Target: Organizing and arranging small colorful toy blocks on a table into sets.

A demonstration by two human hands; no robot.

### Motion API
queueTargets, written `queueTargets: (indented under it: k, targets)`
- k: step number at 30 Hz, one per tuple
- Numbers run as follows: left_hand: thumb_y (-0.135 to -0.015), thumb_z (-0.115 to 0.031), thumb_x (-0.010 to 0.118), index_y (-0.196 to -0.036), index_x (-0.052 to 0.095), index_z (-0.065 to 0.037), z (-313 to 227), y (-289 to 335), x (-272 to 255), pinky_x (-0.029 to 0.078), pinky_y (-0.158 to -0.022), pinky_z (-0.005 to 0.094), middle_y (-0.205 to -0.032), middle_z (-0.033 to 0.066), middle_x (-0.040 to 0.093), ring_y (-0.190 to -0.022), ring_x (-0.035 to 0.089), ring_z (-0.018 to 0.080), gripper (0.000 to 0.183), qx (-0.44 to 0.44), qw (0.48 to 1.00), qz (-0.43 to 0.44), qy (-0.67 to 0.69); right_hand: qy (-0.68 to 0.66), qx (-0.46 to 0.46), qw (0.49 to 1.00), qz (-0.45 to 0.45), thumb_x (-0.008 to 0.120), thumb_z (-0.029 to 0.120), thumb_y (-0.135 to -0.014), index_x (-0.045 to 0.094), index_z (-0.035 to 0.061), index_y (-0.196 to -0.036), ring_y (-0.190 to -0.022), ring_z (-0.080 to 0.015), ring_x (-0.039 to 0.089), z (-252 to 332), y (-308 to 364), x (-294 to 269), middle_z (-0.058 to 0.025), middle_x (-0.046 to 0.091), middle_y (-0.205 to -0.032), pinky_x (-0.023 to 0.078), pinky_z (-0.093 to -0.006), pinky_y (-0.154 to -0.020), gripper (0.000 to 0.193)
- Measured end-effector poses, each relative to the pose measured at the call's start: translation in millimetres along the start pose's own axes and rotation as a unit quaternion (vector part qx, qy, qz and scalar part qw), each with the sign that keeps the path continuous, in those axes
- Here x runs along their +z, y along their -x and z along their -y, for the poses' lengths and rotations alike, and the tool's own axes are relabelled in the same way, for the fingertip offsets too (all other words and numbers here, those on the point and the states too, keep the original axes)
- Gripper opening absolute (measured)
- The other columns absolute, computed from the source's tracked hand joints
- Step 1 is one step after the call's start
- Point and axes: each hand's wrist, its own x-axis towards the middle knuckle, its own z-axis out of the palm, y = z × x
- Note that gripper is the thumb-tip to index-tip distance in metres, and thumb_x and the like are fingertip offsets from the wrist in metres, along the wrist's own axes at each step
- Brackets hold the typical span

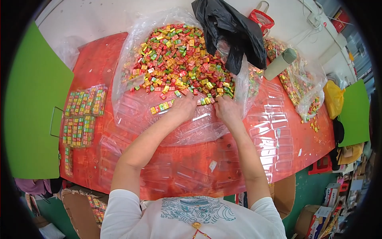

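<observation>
A large heap of small wrapped candies [175, 59] in red, yellow, green and orange lies on a clear plastic sheet [123, 79] spread over the table. Along the heap's near edge runs a straight row of the candies [161, 107]. My left hand [185, 107] is closed at the middle of that row, fingertips on candies and its back covering part of the line. At the right end, my right hand [228, 108] has its fingers curled against candies beside the heap. The fingertips of both hands are partly hidden.
Clear empty trays [268, 131] lie right of my arm. Filled candy packs [81, 115] stack at left. A black plastic bag [234, 32], a grey-green bottle [280, 63] and another candy bag [294, 83] are at the far right. Green boards [36, 107] flank the red table [91, 167].
</observation>
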Motion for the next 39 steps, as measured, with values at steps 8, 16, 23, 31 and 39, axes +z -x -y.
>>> queueTargets:
  k: [8,16,23,31,39]
  targets:
    - [-0.085,-0.005,0.057,-0.117,0.056,0.002,-1.6,-0.2,-2.1,0.055,-0.085,0.0505,-0.118,0.0252,0.055,-0.104,0.064,0.0409,0.033,0.009,1.0,0.001,-0.002,0.051,-0.017,0.999,0.005,0.058,0.015,-0.085,0.067,0.0017,-0.081,-0.074,-0.0325,0.07,8.5,-3.5,22.4,-0.0162,0.068,-0.084,0.056,-0.0428,-0.066,0.016]
    - [-0.083,-0.005,0.06,-0.135,0.053,-0.002,22.1,14.7,4.4,0.055,-0.084,0.0486,-0.122,0.0232,0.055,-0.103,0.065,0.0392,0.052,0.047,0.998,-0.041,-0.01,-0.033,-0.026,0.999,0.021,0.059,0.014,-0.086,0.065,-0.0003,-0.087,-0.077,-0.0358,0.069,14.4,3.7,28.6,-0.0192,0.067,-0.086,0.057,-0.0441,-0.069,0.016]
    - [-0.081,-0.012,0.066,-0.144,0.045,-0.008,39.0,19.6,-10.9,0.055,-0.085,0.0495,-0.12,0.0231,0.055,-0.105,0.063,0.0416,0.066,0.027,0.999,0.005,0.043,-0.018,-0.108,0.994,0.018,0.065,0.013,-0.082,0.063,0.0038,-0.106,-0.09,-0.0333,0.067,10.8,-10.5,19.4,-0.0173,0.062,-0.096,0.056,-0.0428,-0.073,0.025]
    - [-0.081,-0.014,0.066,-0.13,0.056,-0.008,31.3,18.9,-17.7,0.055,-0.082,0.0522,-0.115,0.0235,0.061,-0.103,0.065,0.0403,0.051,0.012,0.999,0.029,-0.021,-0.025,-0.151,0.987,0.055,0.069,0.018,-0.082,0.061,0.0076,-0.106,-0.089,-0.0334,0.068,9.3,-26.7,24.0,-0.0162,0.062,-0.093,0.055,-0.0454,-0.072,0.027]
    - [-0.085,-0.009,0.06,-0.131,0.054,-0.007,25.7,11.9,-4.1,0.056,-0.08,0.0514,-0.114,0.0249,0.062,-0.1,0.067,0.0399,0.046,0.016,0.999,0.018,-0.029,-0.003,-0.173,0.984,0.039,0.067,0.022,-0.085,0.063,0.0078,-0.097,-0.082,-0.0315,0.068,8.9,-23.3,37.5,-0.015,0.063,-0.087,0.052,-0.0452,-0.071,0.018]
